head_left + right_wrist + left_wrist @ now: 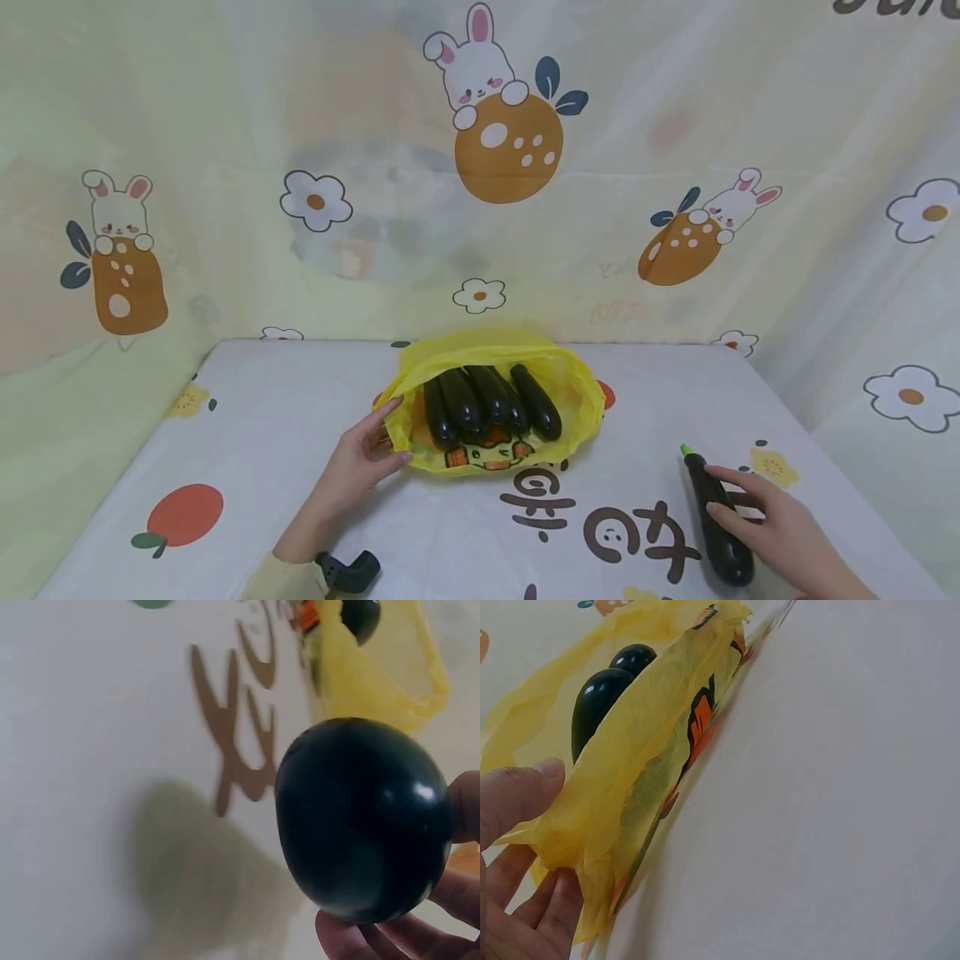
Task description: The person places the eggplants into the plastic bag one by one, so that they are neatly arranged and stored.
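Note:
A yellow plastic bag lies on its side with its mouth facing me. Inside it several dark, glossy eggplants lie side by side. My left hand holds the bag's left edge; in the left wrist view the thumb is on one side of the yellow film and the fingers on the other. On the right, my right hand grips another eggplant, whose bright green stem end points away from me. Its rounded end fills much of the right wrist view, with fingertips against its side.
A white printed cloth with fruit, flowers and brown lettering covers the table. Behind it hangs a pale curtain with rabbit prints. A black wrist device is on the left wrist.

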`<state>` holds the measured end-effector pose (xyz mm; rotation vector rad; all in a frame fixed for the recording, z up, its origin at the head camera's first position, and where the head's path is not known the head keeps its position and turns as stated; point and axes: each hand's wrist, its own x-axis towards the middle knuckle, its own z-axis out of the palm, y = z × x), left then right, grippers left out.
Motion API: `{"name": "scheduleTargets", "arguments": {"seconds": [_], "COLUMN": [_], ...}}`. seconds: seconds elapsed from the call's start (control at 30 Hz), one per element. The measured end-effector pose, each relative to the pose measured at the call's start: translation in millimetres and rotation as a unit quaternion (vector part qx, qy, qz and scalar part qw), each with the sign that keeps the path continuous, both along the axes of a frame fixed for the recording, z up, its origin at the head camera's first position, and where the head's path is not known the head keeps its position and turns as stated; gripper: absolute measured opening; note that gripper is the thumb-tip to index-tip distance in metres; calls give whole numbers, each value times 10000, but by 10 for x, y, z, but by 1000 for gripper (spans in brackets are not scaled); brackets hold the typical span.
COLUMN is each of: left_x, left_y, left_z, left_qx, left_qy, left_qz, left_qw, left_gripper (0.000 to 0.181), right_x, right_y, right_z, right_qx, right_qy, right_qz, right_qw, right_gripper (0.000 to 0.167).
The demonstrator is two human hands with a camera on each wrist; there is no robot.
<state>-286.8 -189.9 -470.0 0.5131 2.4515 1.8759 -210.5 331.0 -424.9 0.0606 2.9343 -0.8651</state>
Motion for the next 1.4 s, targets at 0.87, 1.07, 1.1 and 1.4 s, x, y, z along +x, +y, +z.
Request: {"name": "scheduleTargets", "arguments": {"seconds": [0.87, 1.07, 1.1, 1.4], "left_x": [5, 1, 0, -2], "left_y": [20, 21, 21, 18], "left_z": [36, 42, 41, 26], "left_qx": [31, 14, 15, 57], "left_qy": [-236, -260, -258, -231], "left_qz": [142, 140, 139, 143], "left_qw": [9996, 9996, 9996, 9996], "left_gripper": [78, 78, 77, 77], "right_x": [-307, -486, -516, -812], "right_y": [-449, -741, -790, -1242], "right_z": [746, 747, 740, 621], "right_qx": [-1090, -1334, -1348, -1211], "right_qy": [549, 522, 515, 675], "right_qz": [1248, 1747, 1791, 2155], "right_qw": [9846, 9741, 9732, 9666], "right_gripper": [52, 50, 50, 47]}}
